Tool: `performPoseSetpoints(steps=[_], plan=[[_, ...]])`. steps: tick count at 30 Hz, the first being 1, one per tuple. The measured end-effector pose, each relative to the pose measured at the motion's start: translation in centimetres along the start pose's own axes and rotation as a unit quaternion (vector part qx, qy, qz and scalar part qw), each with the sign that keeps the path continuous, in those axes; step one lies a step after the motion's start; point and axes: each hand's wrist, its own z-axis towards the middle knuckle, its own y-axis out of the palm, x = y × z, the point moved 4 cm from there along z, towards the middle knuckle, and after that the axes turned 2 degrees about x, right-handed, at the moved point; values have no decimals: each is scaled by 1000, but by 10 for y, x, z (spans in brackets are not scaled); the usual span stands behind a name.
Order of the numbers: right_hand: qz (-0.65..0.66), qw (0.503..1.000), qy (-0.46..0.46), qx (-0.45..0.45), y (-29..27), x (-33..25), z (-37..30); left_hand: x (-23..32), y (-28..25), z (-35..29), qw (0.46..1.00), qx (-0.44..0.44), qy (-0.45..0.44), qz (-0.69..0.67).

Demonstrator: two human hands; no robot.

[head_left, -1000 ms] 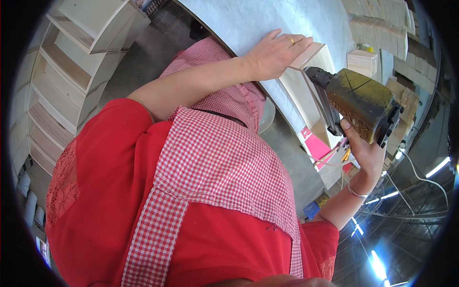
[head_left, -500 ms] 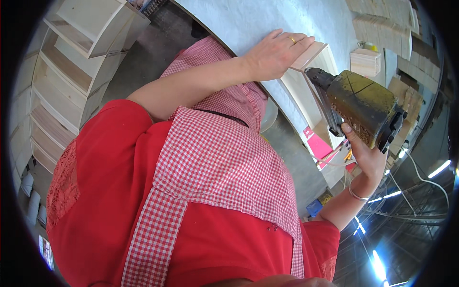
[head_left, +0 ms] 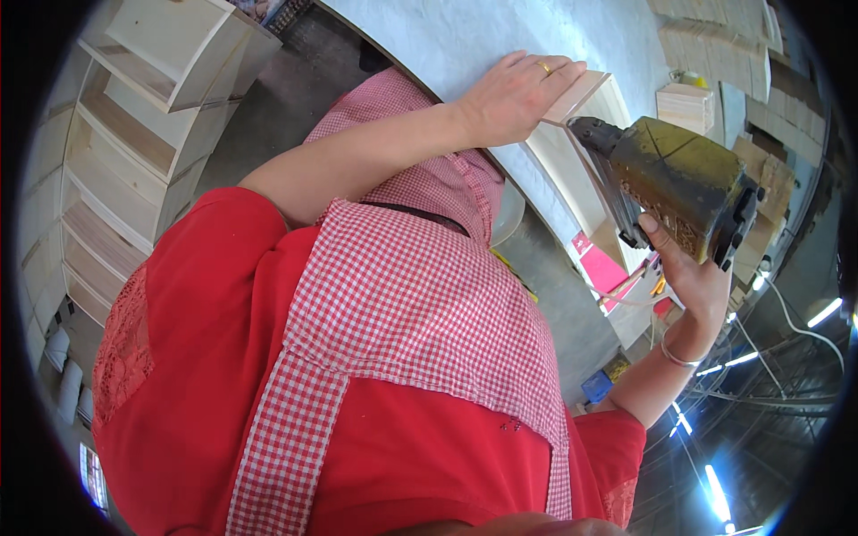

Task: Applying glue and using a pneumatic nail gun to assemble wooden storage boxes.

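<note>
On the pale worktable (head_left: 402, 27) lies an open wooden box (head_left: 572, 174) of light boards. My left hand (head_left: 517, 96), with a ring on one finger, grips the box's end board, fingers laid over its edge and the thumb out of sight. My right hand (head_left: 693, 272) is wrapped around a worn yellow-and-black nail gun (head_left: 675, 170), thumb showing below its body. The gun's black nose (head_left: 594, 134) is at the corner where the end board meets the side; whether it touches the wood cannot be made out.
A small stack of wood blocks (head_left: 685, 107) stands beyond the gun, with stacked boards (head_left: 715, 58) behind. A pink sheet (head_left: 601, 268) is by the box's near end. Stacked wooden boxes (head_left: 134, 134) rise at left. A blue container (head_left: 596, 387) sits low at right; a hose (head_left: 786, 313) hangs there.
The view has shifted slightly. Both hands keep their places on the box and the nail gun, and the gun's nose stays at the same corner.
</note>
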Motion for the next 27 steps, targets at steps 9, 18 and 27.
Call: performPoseSetpoints(steps=[9,18,27], plan=[[-15,963,133,235,-36,38,-49,2,-14,17,997,-60,-24,33],[10,926,105,361,-21,195,-133,-39,-87,76,878,-344,-314,113],[-183,897,295,275,94,313,-140,-74,-75,99,857,-363,-332,157]])
